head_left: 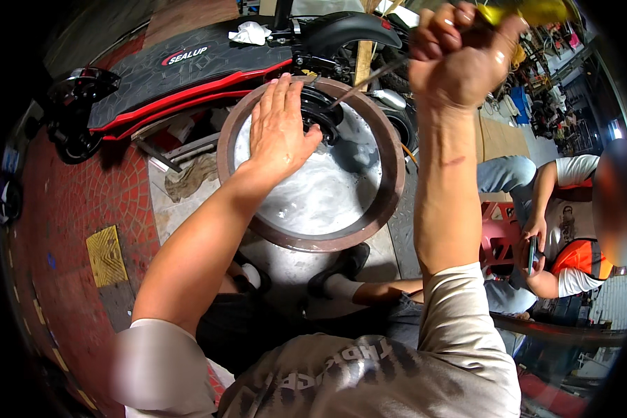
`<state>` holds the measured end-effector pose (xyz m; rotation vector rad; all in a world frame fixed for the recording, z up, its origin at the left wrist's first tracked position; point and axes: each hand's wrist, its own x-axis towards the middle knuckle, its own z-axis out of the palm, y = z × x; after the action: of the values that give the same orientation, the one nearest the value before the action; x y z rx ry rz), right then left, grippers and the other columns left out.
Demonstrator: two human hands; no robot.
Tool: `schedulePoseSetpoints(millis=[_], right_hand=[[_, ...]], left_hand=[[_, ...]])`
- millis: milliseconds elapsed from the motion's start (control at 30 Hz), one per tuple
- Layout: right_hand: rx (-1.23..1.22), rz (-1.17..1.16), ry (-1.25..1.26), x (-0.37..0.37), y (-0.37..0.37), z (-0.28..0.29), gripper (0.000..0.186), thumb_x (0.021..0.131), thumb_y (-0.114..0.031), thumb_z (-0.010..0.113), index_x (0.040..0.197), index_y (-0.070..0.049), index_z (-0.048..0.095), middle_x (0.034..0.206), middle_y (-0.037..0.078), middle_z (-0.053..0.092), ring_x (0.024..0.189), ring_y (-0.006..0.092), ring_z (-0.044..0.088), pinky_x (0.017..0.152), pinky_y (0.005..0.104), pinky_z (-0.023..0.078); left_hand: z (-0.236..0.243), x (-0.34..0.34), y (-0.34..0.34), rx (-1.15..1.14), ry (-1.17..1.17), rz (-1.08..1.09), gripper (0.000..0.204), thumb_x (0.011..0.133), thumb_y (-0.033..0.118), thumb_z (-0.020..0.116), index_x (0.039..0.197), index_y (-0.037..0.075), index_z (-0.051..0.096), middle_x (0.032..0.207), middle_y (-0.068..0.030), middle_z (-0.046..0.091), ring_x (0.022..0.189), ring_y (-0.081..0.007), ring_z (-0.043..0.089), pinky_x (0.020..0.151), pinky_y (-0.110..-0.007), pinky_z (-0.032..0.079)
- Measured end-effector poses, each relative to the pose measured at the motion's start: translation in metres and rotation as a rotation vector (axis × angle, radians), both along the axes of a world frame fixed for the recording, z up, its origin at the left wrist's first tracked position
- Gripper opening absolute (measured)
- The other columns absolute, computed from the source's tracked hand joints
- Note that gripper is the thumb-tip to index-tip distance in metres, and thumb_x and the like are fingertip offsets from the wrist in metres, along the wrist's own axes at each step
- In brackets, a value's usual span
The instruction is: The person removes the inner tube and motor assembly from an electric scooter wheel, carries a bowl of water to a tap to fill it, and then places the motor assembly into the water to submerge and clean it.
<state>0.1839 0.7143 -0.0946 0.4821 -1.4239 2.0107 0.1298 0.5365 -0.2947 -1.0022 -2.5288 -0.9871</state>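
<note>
My left hand (280, 129) lies flat on a black wheel (317, 104), its fingers stretched toward the far rim of a round brown basin (393, 171). Whitish, soapy-looking water (306, 198) surrounds the wheel, which is partly hidden under that hand. Raised at the upper right, my right hand (460, 59) is closed round a screwdriver (536, 12) with a yellow handle. The long metal shaft slants down and left, and its tip meets the wheel near the hub. How the tip sits there is too small to tell.
An electric scooter (188, 66) with a black deck and red edge rests beyond the basin, a white crumpled cloth (249, 33) on it. At the right, a seated person (571, 209) holds a phone. A grey rag (191, 177) lies left of the basin.
</note>
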Motion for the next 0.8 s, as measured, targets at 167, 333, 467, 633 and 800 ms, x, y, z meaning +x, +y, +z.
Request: schedulePoseSetpoints(millis=[167,333,467,633,800], right_hand=[[0.131,-0.204,-0.051,-0.030,-0.056,-0.013,0.054,0.107,-0.058,0.050,0.076,-0.015,0.053,0.058,-0.005,0.045,0.048,0.0079,0.038,0.045,0.0273,0.026],[0.497,-0.286,0.211,-0.053,-0.096,-0.032,0.060,0.099,-0.059,0.063,0.079,-0.004,0.058,0.059,0.006,0.052,0.053,0.0168,0.045,0.051,0.0339,0.040],[0.601,-0.416,-0.035,-0.055,-0.072,-0.089,0.051,0.097,-0.048,0.072,0.081,0.000,0.066,0.060,0.012,0.058,0.056,0.0149,0.050,0.055,0.0350,0.047],[0.551,-0.236,0.193,-0.050,-0.086,-0.035,0.042,0.103,-0.033,0.066,0.075,-0.002,0.061,0.056,0.001,0.047,0.056,0.0064,0.044,0.050,0.0277,0.036],[0.414,0.067,0.086,-0.056,-0.101,-0.021,0.041,0.108,-0.039,0.062,0.083,-0.005,0.062,0.074,-0.007,0.052,0.070,0.0043,0.044,0.062,0.0241,0.038]], left_hand=[[-0.001,0.000,0.001,-0.020,0.022,0.021,0.084,0.084,0.026,0.073,0.155,0.001,0.037,0.163,-0.0236,0.035,0.153,-0.0415,0.029,0.124,-0.053,0.026],[-0.014,-0.007,0.006,-0.051,0.055,-0.003,0.086,0.079,0.032,0.074,0.156,0.010,0.043,0.162,-0.0245,0.032,0.151,-0.0433,0.028,0.122,-0.055,0.025],[-0.006,-0.007,0.012,-0.049,-0.085,-0.031,0.087,0.080,0.037,0.074,0.155,0.008,0.043,0.163,-0.0246,0.029,0.151,-0.0436,0.027,0.121,-0.059,0.024],[-0.014,0.000,0.013,-0.132,0.034,0.026,0.080,0.080,0.035,0.071,0.153,0.011,0.049,0.161,-0.0244,0.031,0.151,-0.0430,0.026,0.122,-0.057,0.022],[-0.013,0.000,0.012,-0.073,0.102,0.015,0.078,0.079,0.033,0.072,0.151,0.011,0.050,0.160,-0.0232,0.032,0.150,-0.0430,0.026,0.121,-0.057,0.023]])
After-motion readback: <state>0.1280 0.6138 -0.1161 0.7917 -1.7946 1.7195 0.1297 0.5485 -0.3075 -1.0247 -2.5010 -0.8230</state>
